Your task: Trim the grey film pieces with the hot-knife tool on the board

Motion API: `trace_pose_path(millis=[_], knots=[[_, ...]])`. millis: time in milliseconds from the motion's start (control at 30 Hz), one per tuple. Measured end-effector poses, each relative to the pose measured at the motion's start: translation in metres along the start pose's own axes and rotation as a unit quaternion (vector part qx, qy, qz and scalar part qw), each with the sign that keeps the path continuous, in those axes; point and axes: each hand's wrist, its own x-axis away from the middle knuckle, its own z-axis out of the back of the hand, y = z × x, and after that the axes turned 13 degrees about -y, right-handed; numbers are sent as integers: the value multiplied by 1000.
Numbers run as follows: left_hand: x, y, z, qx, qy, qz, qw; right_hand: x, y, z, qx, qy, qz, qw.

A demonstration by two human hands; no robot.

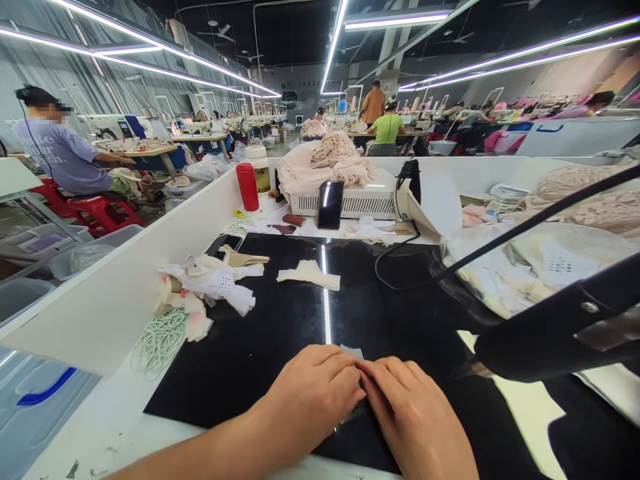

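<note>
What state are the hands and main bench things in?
Left hand: fingers bent, meeting the right
Right hand: fingers bent, grip unclear
Small translucent grey piece: partly covered
Black rectangular phone: propped upright
Red cylindrical bottle: standing upright
Clear jar with white lid: closed
Pale green cord heap: loosely looped
Cream cloth-like piece: lying loose
White ceiling lights: lit

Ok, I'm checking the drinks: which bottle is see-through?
The white-topped bottle, behind the red bottle: its clear, yellowish lower part lets light through; the red one looks opaque.
</note>
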Motion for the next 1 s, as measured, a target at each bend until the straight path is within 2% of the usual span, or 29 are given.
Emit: trace_pose_path(millis=[167, 467, 667, 1000], knots=[[1, -2, -2, 8, 1, 6, 1000, -4, 1, 5, 6, 8, 20, 1000], [1, -2, -4, 3, -11, 2, 1000, -4, 0, 6, 9, 13, 18, 1000], [0, -2, -4, -4, 5, 0, 1000, -3, 1, 5, 10, 5, 14, 1000], [2, -4, -8, 5, -5, 2, 1000, -8, 0, 14, 17, 11, 29, 999]])
